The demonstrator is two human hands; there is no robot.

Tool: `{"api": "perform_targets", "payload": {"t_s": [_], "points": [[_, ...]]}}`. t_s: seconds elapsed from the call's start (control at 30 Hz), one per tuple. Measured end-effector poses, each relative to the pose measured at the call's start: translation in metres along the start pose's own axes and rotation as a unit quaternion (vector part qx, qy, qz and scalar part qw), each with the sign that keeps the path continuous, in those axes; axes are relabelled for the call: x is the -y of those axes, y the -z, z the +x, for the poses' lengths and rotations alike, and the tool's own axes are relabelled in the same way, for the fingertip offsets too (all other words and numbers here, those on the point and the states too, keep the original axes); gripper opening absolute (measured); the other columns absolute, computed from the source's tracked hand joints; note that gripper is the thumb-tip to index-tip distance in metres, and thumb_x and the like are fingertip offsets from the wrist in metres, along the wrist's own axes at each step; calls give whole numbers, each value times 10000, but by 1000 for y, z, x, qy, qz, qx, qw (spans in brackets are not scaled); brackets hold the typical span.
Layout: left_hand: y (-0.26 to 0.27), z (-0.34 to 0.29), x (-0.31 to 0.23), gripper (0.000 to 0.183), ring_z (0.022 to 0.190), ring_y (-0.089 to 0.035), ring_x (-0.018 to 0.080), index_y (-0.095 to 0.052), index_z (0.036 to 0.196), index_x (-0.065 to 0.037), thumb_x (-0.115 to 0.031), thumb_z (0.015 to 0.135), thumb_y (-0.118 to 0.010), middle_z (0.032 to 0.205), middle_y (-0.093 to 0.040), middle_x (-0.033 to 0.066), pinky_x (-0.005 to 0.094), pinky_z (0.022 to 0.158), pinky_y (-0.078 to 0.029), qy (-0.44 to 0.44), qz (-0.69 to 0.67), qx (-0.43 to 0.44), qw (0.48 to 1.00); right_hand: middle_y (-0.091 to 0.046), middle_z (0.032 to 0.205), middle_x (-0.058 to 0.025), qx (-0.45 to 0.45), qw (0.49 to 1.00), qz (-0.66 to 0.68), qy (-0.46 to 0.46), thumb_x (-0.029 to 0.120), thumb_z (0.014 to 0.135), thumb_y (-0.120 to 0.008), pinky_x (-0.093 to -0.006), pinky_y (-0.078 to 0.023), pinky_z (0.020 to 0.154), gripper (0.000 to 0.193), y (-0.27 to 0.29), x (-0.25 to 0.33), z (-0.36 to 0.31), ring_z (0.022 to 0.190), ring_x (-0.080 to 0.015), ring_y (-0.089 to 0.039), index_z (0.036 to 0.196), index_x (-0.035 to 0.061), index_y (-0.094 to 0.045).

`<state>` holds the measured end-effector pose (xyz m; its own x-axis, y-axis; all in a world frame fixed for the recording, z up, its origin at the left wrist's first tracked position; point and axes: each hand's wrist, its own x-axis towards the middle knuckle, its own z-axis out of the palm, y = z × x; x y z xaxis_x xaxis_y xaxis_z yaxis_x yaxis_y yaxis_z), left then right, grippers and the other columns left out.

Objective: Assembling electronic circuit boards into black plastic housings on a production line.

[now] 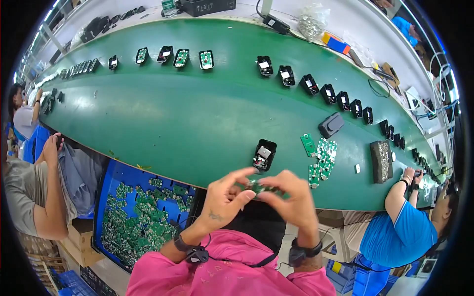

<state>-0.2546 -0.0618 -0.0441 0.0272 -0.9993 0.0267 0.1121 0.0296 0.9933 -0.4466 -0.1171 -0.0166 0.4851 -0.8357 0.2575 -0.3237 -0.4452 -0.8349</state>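
Between my two hands is a small green circuit board (256,187), held just beyond the near edge of the table. The fingers of my left hand (222,198) pinch one end of it, while my right hand (295,197) grips the other end; the right fingers are slightly blurred. Just past my fingertips an open black plastic casing (265,152) lies on the green table, with a pale part and small wiring inside. To its right rests a loose cluster of green circuit boards (325,157), and beyond them a closed dark casing (331,125).
A blue bin (102,209) heaped with circuit boards sits low at left. Open black casings (285,75) line the far side of the table (197,123). A dark speckled block (381,162) stands at right. Co-workers sit on both sides, one in a blue shirt (400,222).
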Motion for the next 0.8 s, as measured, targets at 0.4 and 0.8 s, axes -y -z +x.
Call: {"api": "perform_targets", "payload": {"t_s": [0.4, 0.8], "points": [[14, 3, 13, 310, 611, -585, 86, -624, 1190, 51, -193, 1002, -596, 903, -685, 102, 218, 550, -470, 48, -100, -109, 988, -581, 628, 32, -156, 963, 92, -198, 145, 948, -674, -202, -340, 493, 227, -30, 5, 9, 559, -15, -481, 785, -12, -664], [19, 3, 23, 237, 624, -592, 83, -627, 1133, 45, -136, 983, -600, 845, -681, 89, 214, 558, -479, 71, -101, -86, 989, -560, 632, 41, -173, 955, 63, -233, 155, 949, -680, -201, -320, 492, 251, -29, -23, 16, 560, -7, -452, 761, -7, -641]]}}
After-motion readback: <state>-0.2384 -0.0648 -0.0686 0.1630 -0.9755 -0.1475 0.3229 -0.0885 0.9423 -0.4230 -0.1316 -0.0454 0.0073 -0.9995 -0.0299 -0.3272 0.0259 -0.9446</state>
